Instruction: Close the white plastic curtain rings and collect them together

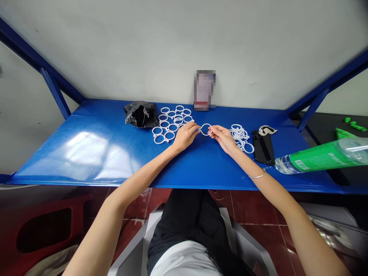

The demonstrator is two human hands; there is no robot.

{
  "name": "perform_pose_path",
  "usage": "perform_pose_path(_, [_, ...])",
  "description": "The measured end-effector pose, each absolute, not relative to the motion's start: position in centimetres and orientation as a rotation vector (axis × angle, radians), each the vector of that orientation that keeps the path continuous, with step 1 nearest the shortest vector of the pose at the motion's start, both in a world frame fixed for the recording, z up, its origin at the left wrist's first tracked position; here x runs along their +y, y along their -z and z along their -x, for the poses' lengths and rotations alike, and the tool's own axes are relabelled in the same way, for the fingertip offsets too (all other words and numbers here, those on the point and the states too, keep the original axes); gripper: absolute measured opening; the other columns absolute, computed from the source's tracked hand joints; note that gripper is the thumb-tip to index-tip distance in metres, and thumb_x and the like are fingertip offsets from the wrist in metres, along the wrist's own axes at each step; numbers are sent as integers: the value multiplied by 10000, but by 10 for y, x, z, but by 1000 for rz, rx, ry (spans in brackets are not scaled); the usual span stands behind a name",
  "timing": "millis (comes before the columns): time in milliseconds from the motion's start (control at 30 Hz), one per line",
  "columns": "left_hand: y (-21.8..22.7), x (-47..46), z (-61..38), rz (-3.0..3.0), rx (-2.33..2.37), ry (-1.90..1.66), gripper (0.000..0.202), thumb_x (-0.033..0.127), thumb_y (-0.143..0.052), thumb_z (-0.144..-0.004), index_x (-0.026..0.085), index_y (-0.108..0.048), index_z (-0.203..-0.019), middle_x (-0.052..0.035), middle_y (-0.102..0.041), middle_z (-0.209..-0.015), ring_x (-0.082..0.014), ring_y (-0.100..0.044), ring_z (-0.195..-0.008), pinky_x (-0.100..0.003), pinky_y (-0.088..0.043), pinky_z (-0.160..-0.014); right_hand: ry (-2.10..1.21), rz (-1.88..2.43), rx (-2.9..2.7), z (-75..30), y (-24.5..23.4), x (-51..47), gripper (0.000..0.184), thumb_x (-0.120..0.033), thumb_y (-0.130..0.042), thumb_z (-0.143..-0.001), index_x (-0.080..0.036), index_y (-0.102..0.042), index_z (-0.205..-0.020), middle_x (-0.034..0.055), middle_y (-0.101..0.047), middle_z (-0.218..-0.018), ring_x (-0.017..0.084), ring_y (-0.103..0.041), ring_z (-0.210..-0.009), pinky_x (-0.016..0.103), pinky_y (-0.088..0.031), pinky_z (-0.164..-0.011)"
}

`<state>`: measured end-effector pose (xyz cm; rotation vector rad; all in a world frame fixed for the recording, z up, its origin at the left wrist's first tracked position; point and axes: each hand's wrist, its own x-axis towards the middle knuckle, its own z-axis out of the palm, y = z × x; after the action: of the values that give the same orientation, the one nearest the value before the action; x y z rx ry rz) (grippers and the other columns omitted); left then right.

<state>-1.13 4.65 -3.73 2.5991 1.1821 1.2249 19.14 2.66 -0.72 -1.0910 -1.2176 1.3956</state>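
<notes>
Between my two hands, just above the blue table, is a white ring. My left hand pinches it at the left side, where a small nub or eyelet sits. The fingertips of my right hand grip its right edge. Left of my left hand, several white rings lie spread out, many with a small knob on the rim. Behind my right hand lies a tangled heap of more white rings. What the left fingertips hold beside the ring is too small to make out.
On the blue table, a black plastic bag stands open at the back left. To the right are a black phone, a white curled strap-like item and a large green-labelled bottle. A blurred-out upright device leans against the wall.
</notes>
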Motion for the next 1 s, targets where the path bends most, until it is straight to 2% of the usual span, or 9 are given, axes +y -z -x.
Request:
perform_pose_path(533, [35, 44, 10, -2634, 1196, -1242, 315, 339, -409, -1018, 178, -680, -1005, -84, -675, -955, -171, -638, -873, -277, -496, -736, -1406, 1101, -1220, -192, 7, 26, 451, -588, -803, -640, -211, -718, -872, 27, -700, -816, 133, -616, -708, 273, -525, -684])
perform_pose_path(767, [33, 43, 10, -2656, 1198, -1245, 326, 346, -408, -1017, 177, -686, -997, -88, -679, -945, -177, -639, -861, -285, -501, -726, -1233, 1099, -1392, -193, 7, 25, 513, -547, -743, -737, -258, -642, -1149, 36, -690, -954, 158, -625, -772, 301, -528, -708])
perform_pose_path(867, [33, 44, 10, -2650, 1190, -1252, 318, 340, -415, -1014, 174, -685, -996, -92, -676, -945, -180, -637, -858, -288, -500, -721, -1128, 1078, -1512, -191, 6, 23, 564, -521, -754, -735, -277, -602, -1220, 46, -672, -1015, 179, -626, -831, 314, -530, -734])
perform_pose_path(1000, [34, 43, 10, -2629, 1173, -1277, 290, 325, -431, -1009, 179, -681, -989, -87, -669, -943, -176, -637, -850, -284, -490, -717, -1016, 1061, -1670, -190, 6, 20, 597, -464, -751, -748, -289, -557, -1285, 47, -656, -1057, 171, -609, -797, 325, -530, -731])
